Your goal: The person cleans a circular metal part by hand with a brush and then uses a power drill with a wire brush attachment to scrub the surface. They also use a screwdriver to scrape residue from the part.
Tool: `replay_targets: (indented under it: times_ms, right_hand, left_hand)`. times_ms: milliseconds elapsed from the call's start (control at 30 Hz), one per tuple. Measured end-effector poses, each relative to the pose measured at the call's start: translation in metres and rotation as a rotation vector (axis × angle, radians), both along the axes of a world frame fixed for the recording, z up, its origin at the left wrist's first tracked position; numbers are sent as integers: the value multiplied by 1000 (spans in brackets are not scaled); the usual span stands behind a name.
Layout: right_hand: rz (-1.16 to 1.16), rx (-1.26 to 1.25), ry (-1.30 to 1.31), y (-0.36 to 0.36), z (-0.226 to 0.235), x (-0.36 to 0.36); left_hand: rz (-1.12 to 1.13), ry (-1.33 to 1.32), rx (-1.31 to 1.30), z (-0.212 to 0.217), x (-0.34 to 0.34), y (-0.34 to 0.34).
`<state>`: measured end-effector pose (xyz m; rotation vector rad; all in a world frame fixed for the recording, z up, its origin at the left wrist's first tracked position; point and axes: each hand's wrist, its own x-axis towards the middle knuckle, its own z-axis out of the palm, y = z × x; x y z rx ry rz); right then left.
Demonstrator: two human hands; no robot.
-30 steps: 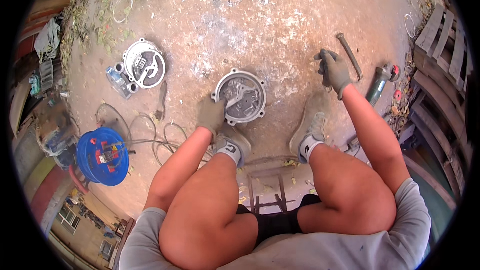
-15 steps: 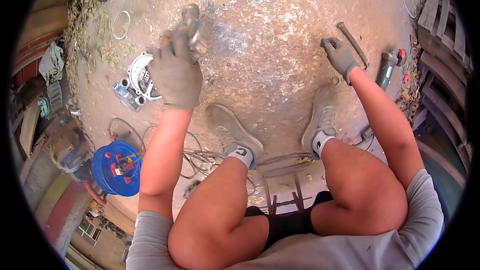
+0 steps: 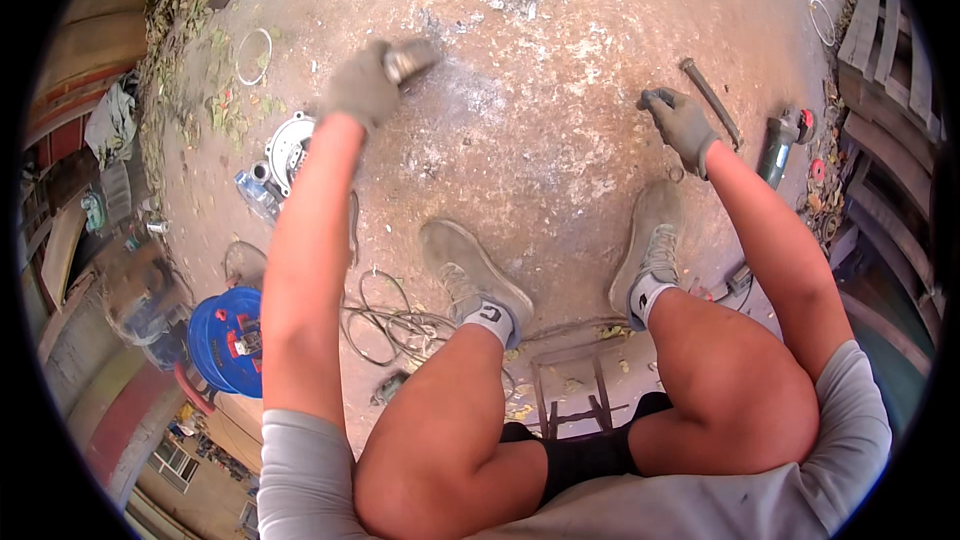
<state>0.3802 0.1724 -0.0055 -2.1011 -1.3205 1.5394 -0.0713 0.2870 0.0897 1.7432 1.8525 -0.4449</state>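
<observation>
My left hand (image 3: 360, 88), in a grey work glove, grips a roundish metal part (image 3: 410, 60) above the dusty ground; both are smeared by motion. Its exact kind does not show. My right hand (image 3: 683, 130), gloved too, is closed with a small dark piece (image 3: 657, 97) at its fingertips, too small to name. Just beyond that hand a long rusty bolt-like rod (image 3: 708, 100) lies on the ground. Beside my left forearm is a round silver metal housing (image 3: 287, 150), partly hidden by the arm, with a bluish-grey part (image 3: 258, 195) next to it.
A green angle grinder (image 3: 777, 145) lies at the right near wooden pallets (image 3: 885, 90). At the left stand a blue cable reel (image 3: 222, 340) and loose cable (image 3: 385, 325). A white ring (image 3: 254, 56) lies near dry leaves. My shoes (image 3: 470, 265) flank the middle ground.
My left hand has swung with the metal part, which has turned and now points to the right. More of the housing is covered by my forearm. The right hand has barely moved.
</observation>
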Motion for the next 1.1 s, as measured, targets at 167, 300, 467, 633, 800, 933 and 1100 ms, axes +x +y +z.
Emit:
replay_targets:
  times_ms: [167, 300, 467, 633, 800, 933, 1100]
  right_hand:
    - [-28, 31, 11, -16, 3, 21]
    - [-23, -33, -9, -25, -7, 21]
    - [30, -22, -41, -27, -16, 21]
    - [192, 70, -163, 0, -25, 24]
    - [345, 352, -438, 14, -7, 6]
    - [202, 108, 407, 0, 58, -55]
    - [147, -42, 929, -42, 110, -98]
  left_hand:
    - [-31, -55, 593, -33, -4, -78]
    - [-336, -175, 828, -116, -25, -196]
    - [-578, -34, 560, -88, 3, -183]
    - [-44, -192, 230, -4, 47, -71]
    - [288, -492, 161, 50, 38, -91]
    - [544, -1026, -14, 18, -30, -175]
    - [1126, -1367, -474, 32, 29, -203]
